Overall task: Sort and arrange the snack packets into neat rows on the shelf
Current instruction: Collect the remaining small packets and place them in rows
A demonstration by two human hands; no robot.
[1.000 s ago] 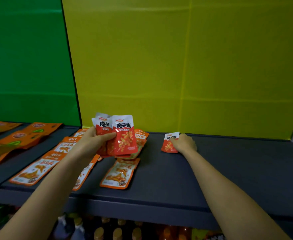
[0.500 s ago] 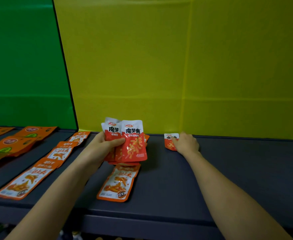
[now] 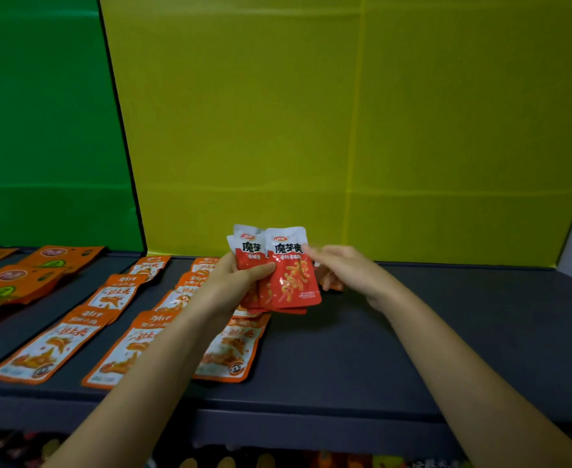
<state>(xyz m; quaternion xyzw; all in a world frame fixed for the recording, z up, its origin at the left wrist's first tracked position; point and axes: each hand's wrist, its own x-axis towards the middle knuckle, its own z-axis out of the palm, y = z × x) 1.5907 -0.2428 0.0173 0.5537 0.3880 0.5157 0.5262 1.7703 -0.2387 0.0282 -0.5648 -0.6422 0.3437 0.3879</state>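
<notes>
My left hand (image 3: 233, 282) grips a fanned bunch of red-and-white snack packets (image 3: 291, 275), upright above the dark shelf (image 3: 413, 332). My right hand (image 3: 348, 271) is beside the bunch, its outstretched fingertips touching the upper right corner of the front packet. A single red packet (image 3: 333, 285) lies flat on the shelf, mostly hidden behind my right hand.
Orange-and-white packets lie in rows on the left half of the shelf (image 3: 51, 346) (image 3: 129, 346) (image 3: 230, 349). Larger orange packets (image 3: 17, 282) sit at the far left. Yellow (image 3: 345, 130) and green (image 3: 41, 130) panels back the shelf. Goods show on a lower shelf (image 3: 277, 462).
My right hand has left the single red packet on the shelf and come left to the bunch. The left hand has lifted the bunch slightly toward the right.
</notes>
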